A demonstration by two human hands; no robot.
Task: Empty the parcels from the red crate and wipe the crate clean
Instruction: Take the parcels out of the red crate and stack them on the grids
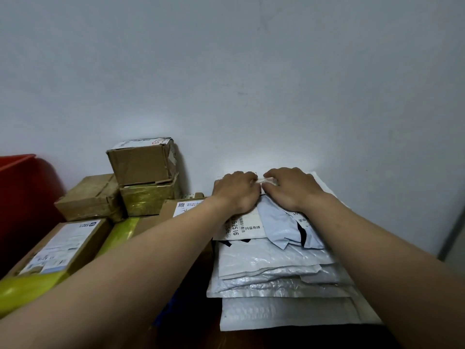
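A: Crate first. Where is it?

B: Red crate (17, 197) at far left, mostly cut off by the frame edge. Only one wall and a bit of rim show. Inside not visible, so can't tell if it's empty.

A: Parcels?

B: Many lie outside it. Boxes (141, 177) stacked by the wall just right of the crate, a labelled box (65, 244) nearer the camera, a yellow bag (30, 285) touching it. To the right, a pile of white mailers (276, 278).

A: Hands?

B: Both on top of the mailer pile at its far end, near the wall. Left hand (236, 191) and right hand (292, 188) close together, fingertips almost meeting, palms down. They seem to pinch or press a small pale strip (269, 182) between them. Whether either hand really grips it, can't tell.

A: Progress?

B: My read: unloading well along or near done, and this looks like tidying or setting down the top mailer (284, 225). Wiping looks not started: no cloth in view, hands well apart from the crate.

A: Left to do?

B: Probably check the crate for leftovers, then wipe it.
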